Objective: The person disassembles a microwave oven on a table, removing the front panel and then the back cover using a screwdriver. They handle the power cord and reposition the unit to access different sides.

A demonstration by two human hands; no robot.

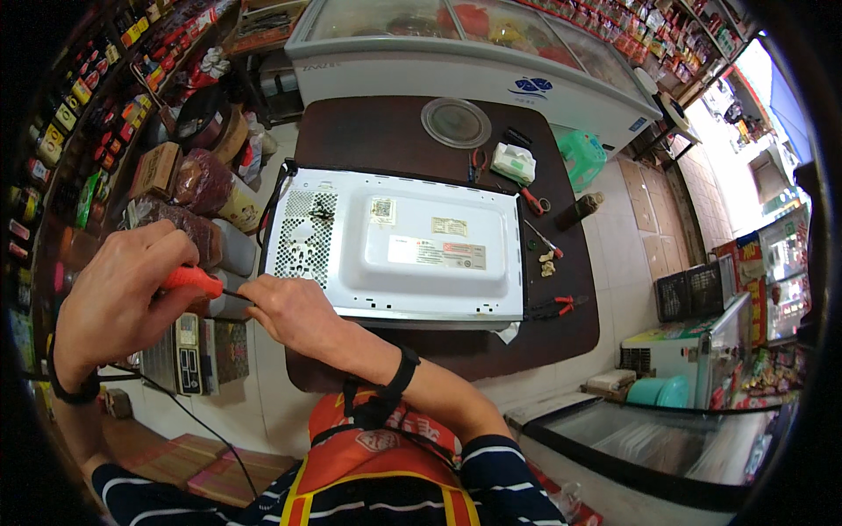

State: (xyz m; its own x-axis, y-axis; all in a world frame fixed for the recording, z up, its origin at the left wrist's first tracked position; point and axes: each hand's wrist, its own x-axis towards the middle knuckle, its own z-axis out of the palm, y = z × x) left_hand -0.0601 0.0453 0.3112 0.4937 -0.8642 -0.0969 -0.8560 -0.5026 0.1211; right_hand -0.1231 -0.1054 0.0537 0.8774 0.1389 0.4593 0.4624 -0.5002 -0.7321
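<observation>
My left hand (123, 294) is closed around the orange-red handle of a screwdriver (195, 281), held off the left edge of the table. Its dark shaft runs right into the closed fingers of my right hand (285, 309), which hide the tip. Beside my right hand lies a microwave oven (412, 250), its white metal panel facing up, with vent holes at the left and several labels. A black power cord (279, 197) hangs at its far left corner. My right wrist rests near the microwave's front left edge.
On the dark table (360, 131) are a round glass plate (456, 123), a tissue pack (514, 163), pliers (476, 165), red-handled pliers (559, 306), another screwdriver (541, 237) and small yellowish pieces (548, 265). A chest freezer (421, 74) stands behind; packed shelves (83, 114) line the left.
</observation>
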